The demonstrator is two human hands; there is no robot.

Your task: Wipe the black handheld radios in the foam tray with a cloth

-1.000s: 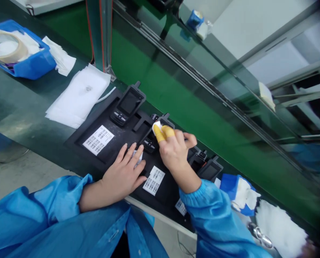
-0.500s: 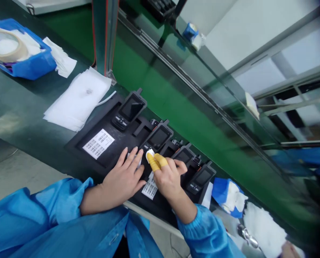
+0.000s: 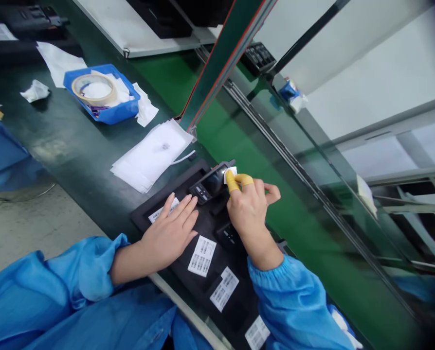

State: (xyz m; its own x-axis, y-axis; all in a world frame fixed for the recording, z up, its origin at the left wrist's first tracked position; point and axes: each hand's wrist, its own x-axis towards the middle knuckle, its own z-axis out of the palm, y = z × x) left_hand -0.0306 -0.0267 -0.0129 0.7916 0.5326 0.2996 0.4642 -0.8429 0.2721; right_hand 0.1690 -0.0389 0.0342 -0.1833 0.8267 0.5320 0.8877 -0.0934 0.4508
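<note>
My right hand (image 3: 250, 206), with yellow finger cots on two fingers, pinches a small white wipe (image 3: 234, 170) against the upper end of a black handheld radio's screen (image 3: 214, 183). That radio lies in a black foam tray (image 3: 188, 228). Flat and with fingers extended, my left hand (image 3: 170, 236) rests on the tray just below the radio's keypad, partly covering a barcode label (image 3: 162, 210). Two more barcode labels (image 3: 202, 255) (image 3: 224, 288) lie along the tray. Below my right wrist, another radio (image 3: 229, 236) is mostly hidden.
A stack of white sheets (image 3: 152, 155) lies left of the tray. Farther back, a blue bin (image 3: 118, 114) holds a tape roll (image 3: 94, 90) and white wipes. A metal post (image 3: 226, 63) rises behind the papers. Someone's blue sleeve (image 3: 6, 150) shows at the left edge.
The view has swung left. My right hand has moved with the wipe from the second radio to the leftmost one. My left hand has shifted along the tray to the leftmost label.
</note>
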